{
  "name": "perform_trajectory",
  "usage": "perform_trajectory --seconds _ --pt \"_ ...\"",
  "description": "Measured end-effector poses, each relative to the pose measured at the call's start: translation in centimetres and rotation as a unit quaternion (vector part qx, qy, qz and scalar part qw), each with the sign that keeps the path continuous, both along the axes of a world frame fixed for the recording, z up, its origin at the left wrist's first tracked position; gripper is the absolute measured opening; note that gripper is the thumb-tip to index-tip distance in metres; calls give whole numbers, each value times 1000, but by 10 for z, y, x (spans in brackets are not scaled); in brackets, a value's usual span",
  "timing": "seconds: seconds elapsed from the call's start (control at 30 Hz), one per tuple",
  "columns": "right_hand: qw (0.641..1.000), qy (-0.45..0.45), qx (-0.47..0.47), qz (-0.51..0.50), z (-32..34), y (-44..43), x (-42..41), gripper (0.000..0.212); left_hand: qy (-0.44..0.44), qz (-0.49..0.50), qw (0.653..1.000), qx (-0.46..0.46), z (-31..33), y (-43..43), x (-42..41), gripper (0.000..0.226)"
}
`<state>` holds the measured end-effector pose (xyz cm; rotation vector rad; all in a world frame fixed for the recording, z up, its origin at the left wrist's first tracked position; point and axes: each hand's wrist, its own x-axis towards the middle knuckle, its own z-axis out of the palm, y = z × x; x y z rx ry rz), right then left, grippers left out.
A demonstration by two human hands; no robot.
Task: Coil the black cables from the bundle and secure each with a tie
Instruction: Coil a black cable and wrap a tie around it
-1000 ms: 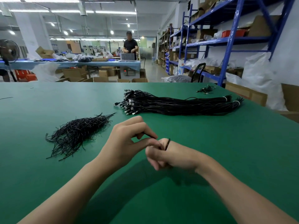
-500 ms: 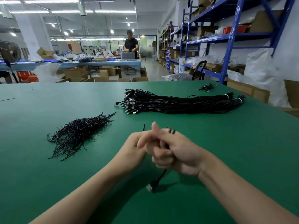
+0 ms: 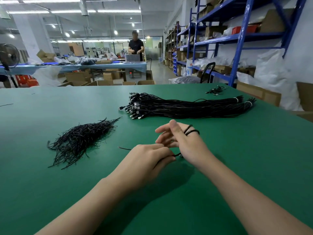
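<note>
A long bundle of black cables [image 3: 186,107] lies across the far middle of the green table [image 3: 50,192], plugs at its left end. A heap of short black ties [image 3: 81,139] sits to the left. My right hand [image 3: 183,141] is raised with fingers spread, and loops of one black cable [image 3: 191,130] are wound around its fingers. My left hand [image 3: 149,158] is just below it, closed on the same cable's loose part; a thin black end [image 3: 124,148] sticks out to the left.
A small tangle of cables [image 3: 216,90] lies at the table's far right edge. Blue shelving [image 3: 240,41] with boxes stands to the right. A person [image 3: 136,46] stands at another table far behind, with cardboard boxes on the floor.
My right hand has opened its fingers and lifted, with cable loops now around them. My left hand has dropped below it, pulling the cable. The dangling plug is no longer visible.
</note>
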<state>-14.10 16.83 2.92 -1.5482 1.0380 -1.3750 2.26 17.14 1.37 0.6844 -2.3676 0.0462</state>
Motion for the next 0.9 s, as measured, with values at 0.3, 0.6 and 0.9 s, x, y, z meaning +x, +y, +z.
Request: perform_trajectory --seconds 0.3,0.6,0.9 --pt "967 204 102 117 -2 10 -2 95 49 -23 992 -114 26 -3 13 20" --pt "912 335 89 219 -1 25 5 64 131 -63 988 44 36 -15 29 8" --pt "936 254 110 220 -4 27 6 65 135 -44 984 110 21 -19 26 17"
